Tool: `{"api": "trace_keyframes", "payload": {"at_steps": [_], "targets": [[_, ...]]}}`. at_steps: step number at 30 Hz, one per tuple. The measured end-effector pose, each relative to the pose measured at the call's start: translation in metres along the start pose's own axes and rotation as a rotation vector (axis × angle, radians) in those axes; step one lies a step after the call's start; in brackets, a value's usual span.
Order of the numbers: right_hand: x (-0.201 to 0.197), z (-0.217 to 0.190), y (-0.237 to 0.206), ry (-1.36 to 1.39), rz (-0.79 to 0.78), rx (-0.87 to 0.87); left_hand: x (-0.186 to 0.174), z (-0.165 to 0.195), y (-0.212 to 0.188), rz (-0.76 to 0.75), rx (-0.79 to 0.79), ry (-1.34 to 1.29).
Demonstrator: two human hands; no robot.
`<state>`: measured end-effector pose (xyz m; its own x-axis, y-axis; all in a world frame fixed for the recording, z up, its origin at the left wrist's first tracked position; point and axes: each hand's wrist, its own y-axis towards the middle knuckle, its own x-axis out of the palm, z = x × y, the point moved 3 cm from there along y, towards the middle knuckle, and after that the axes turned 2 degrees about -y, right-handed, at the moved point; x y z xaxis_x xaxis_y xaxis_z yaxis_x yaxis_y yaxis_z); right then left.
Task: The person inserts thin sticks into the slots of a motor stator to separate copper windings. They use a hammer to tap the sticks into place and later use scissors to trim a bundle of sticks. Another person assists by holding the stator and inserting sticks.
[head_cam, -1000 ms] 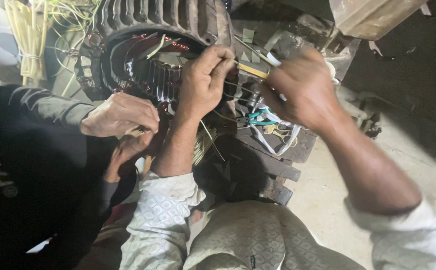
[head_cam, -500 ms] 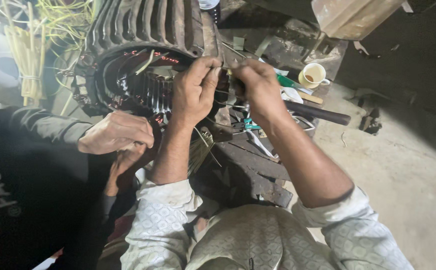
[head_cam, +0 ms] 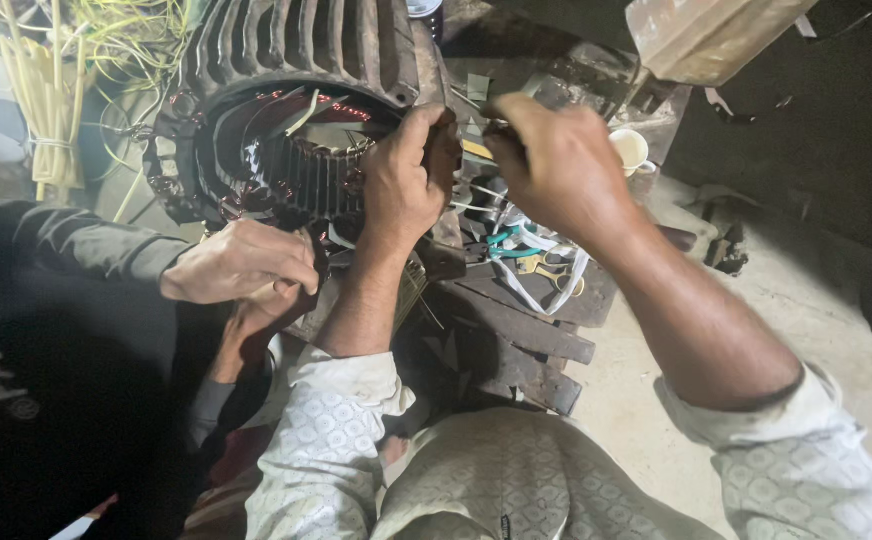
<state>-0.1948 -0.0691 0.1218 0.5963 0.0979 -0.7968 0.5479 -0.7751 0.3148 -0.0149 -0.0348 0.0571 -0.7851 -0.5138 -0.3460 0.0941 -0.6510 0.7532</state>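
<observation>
Left hand (head_cam: 403, 190) curls tight at the open mouth of the big, dark, ribbed metal motor shell (head_cam: 286, 110), and the right hand (head_cam: 554, 165) just beside it pinches what looks like a thin pale strip (head_cam: 476, 150), while another person's hands (head_cam: 241, 262) rest on the shell's lower rim.

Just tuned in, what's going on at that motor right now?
A person has both hands at the open end of a big ribbed motor housing lying on its side. The left hand and the right hand pinch at thin wires by the rim, beside the copper windings. What the fingers grip is too small to tell. A co-worker's hands rest at the lower rim. Pliers lie on the wooden blocks below.
</observation>
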Motion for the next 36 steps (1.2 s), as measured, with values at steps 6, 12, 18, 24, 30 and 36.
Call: {"api": "trace_keyframes", "payload": {"at_steps": [6,12,18,24,30,36], "targets": [[0.025,0.016,0.043,-0.107,-0.053,-0.223,0.004,-0.006,-0.002,-0.013,0.026,0.094],[-0.013,0.060,0.009,-0.170,-0.123,-0.095,0.002,-0.002,-0.005,-0.019,0.003,-0.043],[-0.008,0.024,-0.024,-0.168,0.187,-0.190,-0.001,0.003,-0.001,-0.009,0.014,-0.051],[0.058,0.026,0.002,-0.291,0.309,-0.421,-0.002,0.006,0.005,-0.016,-0.027,-0.019],[0.007,0.079,0.001,-0.389,0.410,-0.207,0.003,0.009,0.005,-0.043,-0.131,-0.127],[0.029,0.059,-0.021,-0.284,0.245,-0.292,0.004,0.007,0.005,-0.023,-0.075,-0.093]]}}
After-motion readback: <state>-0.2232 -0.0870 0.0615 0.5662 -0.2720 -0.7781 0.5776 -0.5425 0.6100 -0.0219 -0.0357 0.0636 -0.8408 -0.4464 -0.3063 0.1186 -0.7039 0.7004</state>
